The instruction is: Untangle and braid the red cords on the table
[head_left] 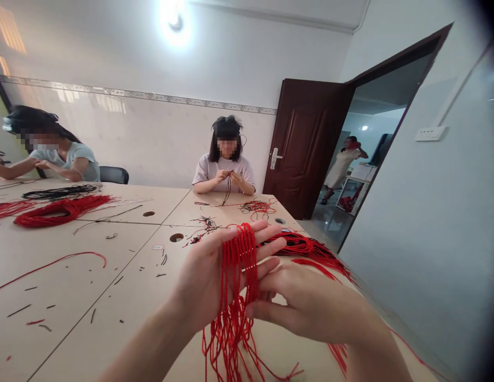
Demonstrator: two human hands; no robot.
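A bundle of knotted red cords point(239, 260) lies side by side across the palm and fingers of my left hand point(201, 273). That palm faces up, its fingers are stretched out beneath the cords, and the thumb rests at their upper end. Small pale beads or specks show along the knotted strands. My right hand point(300, 300) is at the right edge of the bundle, thumb and fingers closing on the strands below my left fingers; its fingertips are partly hidden. The loose cord ends hang down toward the table point(151, 329), some spreading to the lower right.
More red and black cords point(306, 245) lie just beyond my right hand. Red point(59, 212) and black coils point(61, 191) sit at far left, with cord scraps scattered about. Across the table a person point(225, 164) handles dark cords; another person point(67, 159) sits left. A door point(304, 143) stands open.
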